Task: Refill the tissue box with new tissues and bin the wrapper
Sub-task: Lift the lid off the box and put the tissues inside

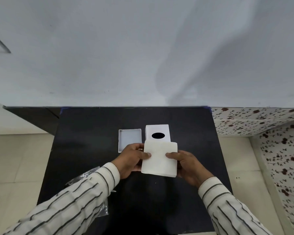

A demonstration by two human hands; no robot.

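A white stack of tissues (159, 160) is held above the black table (92, 133), gripped on both sides. My left hand (131, 160) holds its left edge with the thumb on top. My right hand (187, 165) holds its right edge the same way. Just behind the stack stands the white tissue box part with a black oval hole (157, 133). To its left lies the other box part, a shallow white tray, open side up (129, 139). A clear plastic wrapper (85, 177) lies on the table at the left, partly hidden under my left sleeve.
The black table stands against a pale wall (143, 56). Beige floor tiles (15, 158) lie to the left and right of it. A flower-patterned surface (278, 133) runs along the right side.
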